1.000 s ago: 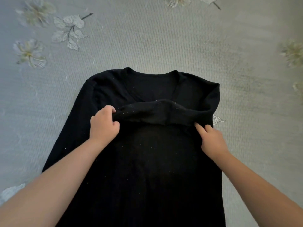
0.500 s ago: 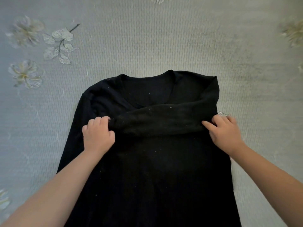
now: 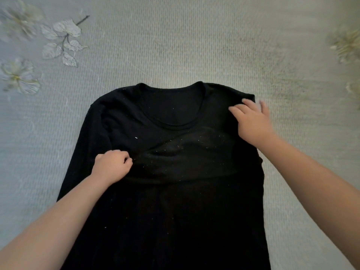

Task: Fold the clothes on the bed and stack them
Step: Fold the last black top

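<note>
One black long-sleeved knit sweater [image 3: 175, 201] lies flat, neckline away, on the grey flower-printed bedspread [image 3: 175, 45]. The left hand [image 3: 112, 166] pinches the sleeve folded across the sweater's chest. The right hand [image 3: 253, 121], fingers spread, rests on the sweater's right shoulder.

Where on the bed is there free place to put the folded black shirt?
The bedspread shows bare beyond the collar of the black shirt, between the printed leaves and the flower print. The middle is crowded: shirt, left hand, right hand.
</note>
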{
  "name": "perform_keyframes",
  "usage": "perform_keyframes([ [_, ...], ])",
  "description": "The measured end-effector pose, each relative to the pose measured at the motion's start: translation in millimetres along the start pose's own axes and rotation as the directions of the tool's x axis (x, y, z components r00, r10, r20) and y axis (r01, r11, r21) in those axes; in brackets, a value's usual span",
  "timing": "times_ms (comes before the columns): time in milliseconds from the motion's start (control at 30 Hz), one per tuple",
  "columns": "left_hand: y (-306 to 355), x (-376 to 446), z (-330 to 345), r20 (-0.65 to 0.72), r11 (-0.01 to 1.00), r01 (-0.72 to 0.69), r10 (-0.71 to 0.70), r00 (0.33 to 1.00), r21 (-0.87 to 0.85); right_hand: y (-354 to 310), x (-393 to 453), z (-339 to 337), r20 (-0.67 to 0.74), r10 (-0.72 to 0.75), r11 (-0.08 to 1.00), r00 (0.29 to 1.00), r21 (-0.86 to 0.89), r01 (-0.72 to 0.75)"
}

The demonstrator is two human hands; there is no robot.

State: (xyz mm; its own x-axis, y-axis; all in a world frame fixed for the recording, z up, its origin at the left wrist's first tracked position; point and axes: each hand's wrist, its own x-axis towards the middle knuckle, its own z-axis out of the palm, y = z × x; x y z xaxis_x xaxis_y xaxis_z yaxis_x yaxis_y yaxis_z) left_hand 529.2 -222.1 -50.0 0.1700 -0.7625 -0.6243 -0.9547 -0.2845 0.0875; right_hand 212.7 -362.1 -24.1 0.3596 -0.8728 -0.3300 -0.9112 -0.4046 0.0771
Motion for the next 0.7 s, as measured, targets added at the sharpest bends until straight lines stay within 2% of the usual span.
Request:
perform_keyframes([
  [67, -2, -3, -1, 0.008, 0.991, -0.087, 0.088, 0.996, -0.100, -2, 15, -4, 0.232, 0.048, 0.985, 0.972, -0.173, -0.008],
  [100, -4, -5, -2, -0.044, 0.973, -0.118, 0.112, 0.993, -0.196, 0, 20, -4, 0.264, 0.047, 0.975, 0.963, -0.221, 0.013],
  [167, -6, -5, -9, -0.168, 0.920, -0.160, 0.105, 0.980, -0.358, 10, 29, -9, 0.165, 0.063, 0.982, 0.984, -0.187, -0.032],
  [233, -5, 2, -18, -0.252, 0.909, -0.198, 0.108, 0.962, -0.367, 27, 32, -12, -0.065, 0.128, 0.990, 0.990, -0.056, -0.132],
  [300, -3, 17, -29, -0.307, 0.930, -0.275, 0.194, 0.932, -0.246, 41, 32, -14, -0.183, 0.231, 0.972, 0.955, 0.008, -0.234],
  [367, 0, 32, -35, -0.324, 0.947, -0.297, 0.245, 0.914, -0.121, 48, 37, -12, -0.117, 0.323, 0.944, 0.939, -0.028, -0.328],
  [467, 2, 49, -40, -0.323, 0.980, -0.194, 0.168, 0.931, -0.049, 46, 45, -4, -0.007, 0.391, 0.914, 0.920, -0.111, -0.390],
  [567, 7, 61, -42, -0.359, 0.980, -0.086, 0.146, 0.922, 0.179, 40, 54, 6, -0.018, 0.401, 0.906, 0.916, -0.144, -0.399],
  [700, 14, 77, -41, -0.329, 0.914, -0.024, 0.170, 0.929, 0.405, 37, 60, 14, -0.047, 0.430, 0.886, 0.901, -0.170, -0.432],
])
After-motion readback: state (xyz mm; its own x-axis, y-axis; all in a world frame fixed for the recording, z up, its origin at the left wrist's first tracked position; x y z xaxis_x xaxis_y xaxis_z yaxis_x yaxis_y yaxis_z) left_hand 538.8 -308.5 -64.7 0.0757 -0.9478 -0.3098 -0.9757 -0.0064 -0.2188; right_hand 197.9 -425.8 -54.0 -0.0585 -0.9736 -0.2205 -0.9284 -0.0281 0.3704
